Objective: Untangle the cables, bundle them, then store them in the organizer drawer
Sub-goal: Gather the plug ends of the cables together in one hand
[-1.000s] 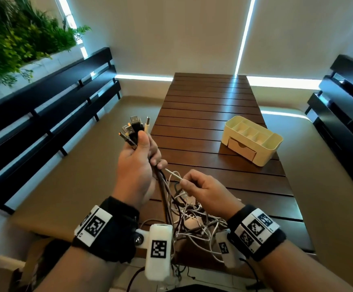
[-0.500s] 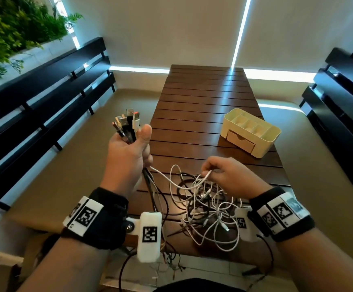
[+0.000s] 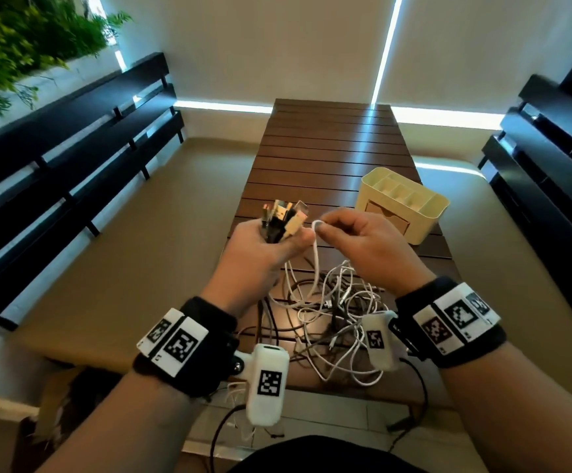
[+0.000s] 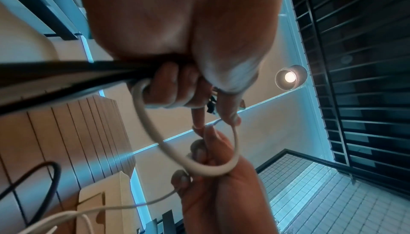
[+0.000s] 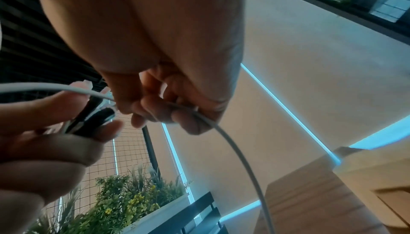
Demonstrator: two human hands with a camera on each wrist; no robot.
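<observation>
My left hand (image 3: 260,247) is raised above the near end of the wooden table (image 3: 332,155) and grips a bunch of cable ends (image 3: 283,215), black and white plugs sticking up out of the fist. My right hand (image 3: 356,237) pinches the end of a white cable (image 3: 316,254) right beside that bunch. In the left wrist view the white cable (image 4: 155,132) loops between both hands. A tangle of white and dark cables (image 3: 339,315) lies on the table below the hands. The cream organizer (image 3: 424,213) with its drawer closed stands at the right.
Black slatted benches (image 3: 73,155) run along the left and another (image 3: 551,172) along the right. Green plants (image 3: 21,39) fill a planter at the upper left. Some cables hang over the table's near edge.
My right hand has risen from the tangle with a white cable end and come up beside the left hand's bunch. The left hand has moved right, over the table.
</observation>
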